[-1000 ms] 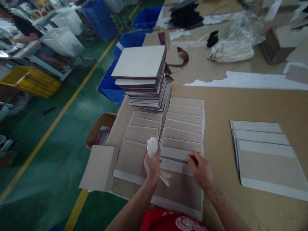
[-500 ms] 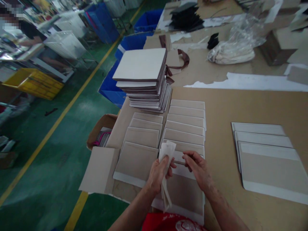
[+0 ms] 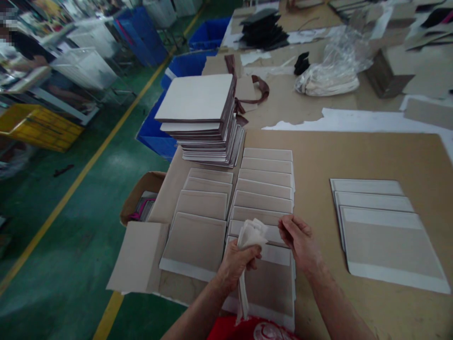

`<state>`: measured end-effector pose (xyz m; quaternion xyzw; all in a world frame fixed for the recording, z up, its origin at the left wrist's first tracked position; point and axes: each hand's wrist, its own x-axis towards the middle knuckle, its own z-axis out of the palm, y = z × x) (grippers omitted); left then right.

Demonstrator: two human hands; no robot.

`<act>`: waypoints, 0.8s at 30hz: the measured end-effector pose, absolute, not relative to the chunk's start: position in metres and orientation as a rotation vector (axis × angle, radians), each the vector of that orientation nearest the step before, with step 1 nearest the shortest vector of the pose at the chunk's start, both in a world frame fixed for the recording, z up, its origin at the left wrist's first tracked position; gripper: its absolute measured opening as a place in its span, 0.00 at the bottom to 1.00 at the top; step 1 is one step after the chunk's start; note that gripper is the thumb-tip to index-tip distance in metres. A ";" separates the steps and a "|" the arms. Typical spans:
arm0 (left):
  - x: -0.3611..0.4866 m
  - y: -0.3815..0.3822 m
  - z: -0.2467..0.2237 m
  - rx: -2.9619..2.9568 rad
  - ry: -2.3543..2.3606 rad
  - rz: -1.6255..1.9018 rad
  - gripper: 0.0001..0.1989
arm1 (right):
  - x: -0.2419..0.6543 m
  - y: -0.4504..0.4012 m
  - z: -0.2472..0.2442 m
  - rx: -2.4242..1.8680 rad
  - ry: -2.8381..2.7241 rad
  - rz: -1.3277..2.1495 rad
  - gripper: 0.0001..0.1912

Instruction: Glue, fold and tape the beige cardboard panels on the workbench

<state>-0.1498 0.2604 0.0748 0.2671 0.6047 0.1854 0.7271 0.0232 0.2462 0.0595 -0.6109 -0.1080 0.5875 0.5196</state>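
Observation:
My left hand (image 3: 238,264) is closed round a bundle of white strips (image 3: 252,233), whose loose ends hang down towards the red clothing. To its right, my right hand (image 3: 299,238) has its fingers pinched together; whatever may be between the fingertips is too small to tell. Both hands are above a column of overlapping beige panels (image 3: 271,278) with pale edges. A shorter column of similar panels (image 3: 193,241) lies to the left of my left hand.
Behind the panels rises a tall stack of boards (image 3: 194,97). More overlapping panels (image 3: 385,236) lie at the right. A cardboard box (image 3: 138,257) sits at the table's left edge, and a plastic bag (image 3: 329,71) lies further back.
My right hand has moved away from my left hand, to the right and slightly up. The white bundle's top has spread out, and my left hand is a little lower. The view has shifted slightly.

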 end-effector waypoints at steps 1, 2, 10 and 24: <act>-0.149 0.260 0.073 0.604 1.337 0.413 0.16 | 0.025 0.245 0.061 -1.480 -0.318 1.430 0.20; -0.148 0.260 0.071 0.618 1.338 0.417 0.16 | 0.026 0.244 0.062 -1.494 -0.398 1.459 0.20; -0.144 0.258 0.060 0.693 1.240 0.352 0.15 | 0.027 0.243 0.055 -1.438 -0.824 1.434 0.18; -0.136 0.266 0.064 0.722 1.308 0.380 0.24 | 0.025 0.237 0.054 -1.536 -0.321 1.222 0.19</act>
